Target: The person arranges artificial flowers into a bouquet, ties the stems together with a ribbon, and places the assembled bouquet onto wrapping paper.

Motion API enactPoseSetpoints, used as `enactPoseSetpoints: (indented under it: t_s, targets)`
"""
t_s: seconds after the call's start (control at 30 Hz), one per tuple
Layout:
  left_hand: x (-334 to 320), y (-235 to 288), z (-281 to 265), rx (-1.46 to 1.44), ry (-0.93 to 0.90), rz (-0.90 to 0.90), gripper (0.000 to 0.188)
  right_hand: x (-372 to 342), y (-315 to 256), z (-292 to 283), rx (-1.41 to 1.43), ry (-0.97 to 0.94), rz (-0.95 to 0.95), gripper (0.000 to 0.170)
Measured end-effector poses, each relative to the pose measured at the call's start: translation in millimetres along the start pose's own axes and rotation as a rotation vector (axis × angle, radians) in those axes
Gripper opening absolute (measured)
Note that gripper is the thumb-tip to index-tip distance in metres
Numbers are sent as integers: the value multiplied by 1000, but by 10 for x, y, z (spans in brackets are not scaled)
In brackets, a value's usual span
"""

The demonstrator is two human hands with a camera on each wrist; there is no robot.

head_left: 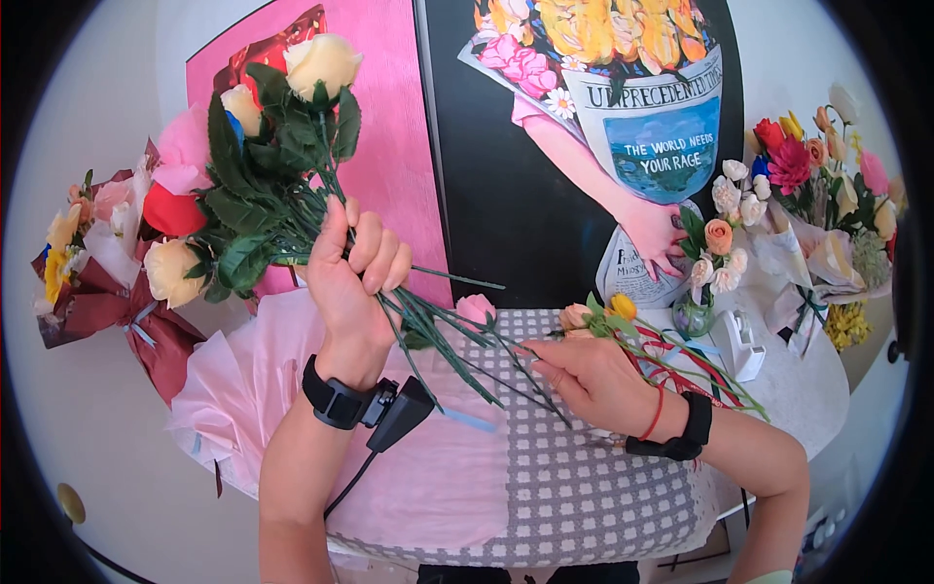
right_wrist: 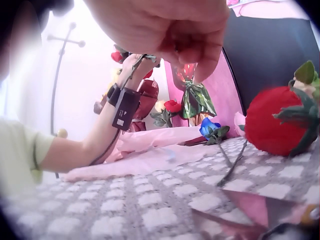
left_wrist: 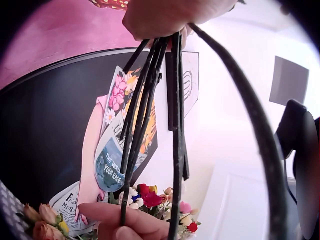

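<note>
My left hand [head_left: 355, 263] grips a bundle of long green stems [head_left: 443, 341], its flower heads to the upper left: a cream rose [head_left: 323, 66], a red bloom [head_left: 175, 209] and several others among dark leaves. In the left wrist view the stems [left_wrist: 145, 100] fan down below the left hand [left_wrist: 175, 20]. At the lower ends of the stems, my right hand [head_left: 608, 389] pinches one stem between thumb and finger. The right wrist view shows the right hand [right_wrist: 165, 30] near the camera, and the left hand [right_wrist: 137, 65] behind it.
Pink wrapping paper [head_left: 418, 487] covers the left part of the checked cloth [head_left: 584, 487]. A burgundy-wrapped bouquet [head_left: 146, 311] stands left. On the right are a white tape dispenser [head_left: 741, 346], a small vase [head_left: 693, 316] and another bouquet [head_left: 827, 224]. A blue flower [right_wrist: 210, 129] lies on the cloth.
</note>
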State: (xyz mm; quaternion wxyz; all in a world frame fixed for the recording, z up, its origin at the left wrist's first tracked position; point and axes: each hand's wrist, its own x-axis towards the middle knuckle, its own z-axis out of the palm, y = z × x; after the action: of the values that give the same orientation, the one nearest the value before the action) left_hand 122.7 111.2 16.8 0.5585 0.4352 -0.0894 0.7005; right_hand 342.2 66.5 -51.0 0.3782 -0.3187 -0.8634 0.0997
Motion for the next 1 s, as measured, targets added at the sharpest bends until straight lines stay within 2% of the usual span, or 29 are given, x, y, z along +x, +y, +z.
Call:
enactPoseSetpoints:
  t_s: [0.07,0.27,0.47,0.6,0.7,0.77,0.8,0.87,1.0]
  targets:
    - [-6,-8,4,15,-11,-8,25,-19,7,-7,-132,26,-110,27]
    - [-9,1,24,87,-77,-56,26,-35,65,-43,-252,-58,-293,38]
    - [9,12,-28,126,-77,-137,31,-6,64,-33,-394,-159,-451,39]
    - [13,3,-35,127,-54,-152,31,-11,57,-18,-435,-158,-470,41]
    - [40,22,-73,118,-75,-135,30,-22,100,-10,-383,-116,-374,35]
    - [52,3,-72,69,-65,-124,28,-12,53,-49,-225,-27,-199,27]
    - [52,-5,-74,23,-48,-116,26,-5,44,-71,-227,-27,-199,27]
    - [56,-1,-89,9,-25,-111,26,14,42,-115,-36,-124,36,22]
    - [62,-1,-89,16,18,-104,26,0,183,-114,4,-113,-7,22]
